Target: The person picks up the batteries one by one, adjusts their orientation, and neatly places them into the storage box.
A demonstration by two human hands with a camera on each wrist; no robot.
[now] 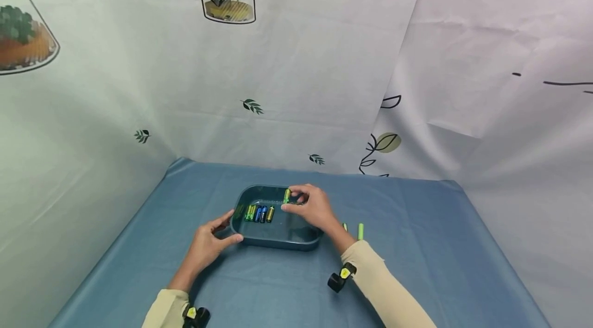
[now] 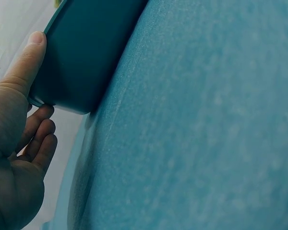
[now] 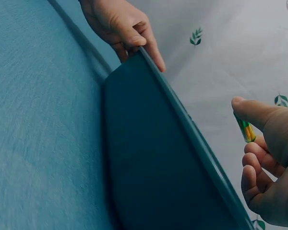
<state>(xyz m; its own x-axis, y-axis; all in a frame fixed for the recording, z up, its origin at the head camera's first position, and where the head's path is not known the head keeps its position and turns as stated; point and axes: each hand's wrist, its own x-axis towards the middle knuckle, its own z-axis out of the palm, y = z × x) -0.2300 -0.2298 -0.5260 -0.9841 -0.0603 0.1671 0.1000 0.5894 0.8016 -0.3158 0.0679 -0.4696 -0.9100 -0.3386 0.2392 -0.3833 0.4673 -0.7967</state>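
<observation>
A dark teal rectangular tray (image 1: 282, 244) sits on the blue cloth. My left hand (image 1: 207, 241) grips its left near corner; in the left wrist view the thumb (image 2: 32, 52) lies on the rim and the other fingers bend round the outside. Above the tray's right half, my right hand (image 1: 316, 208) pinches a green and yellow battery (image 1: 286, 196) between thumb and fingers, clear of the tray floor. The same battery (image 3: 246, 128) shows in the right wrist view, partly covered by the thumb. Inside the tray, to the left, several green, blue and gold batteries (image 1: 263, 214) lie side by side.
On the cloth right of the tray lies a light green battery (image 1: 361, 231). Another green one (image 1: 345, 226) is mostly hidden behind the right forearm. White printed fabric walls (image 1: 296, 86) stand behind and at both sides of the blue cloth (image 1: 417, 245).
</observation>
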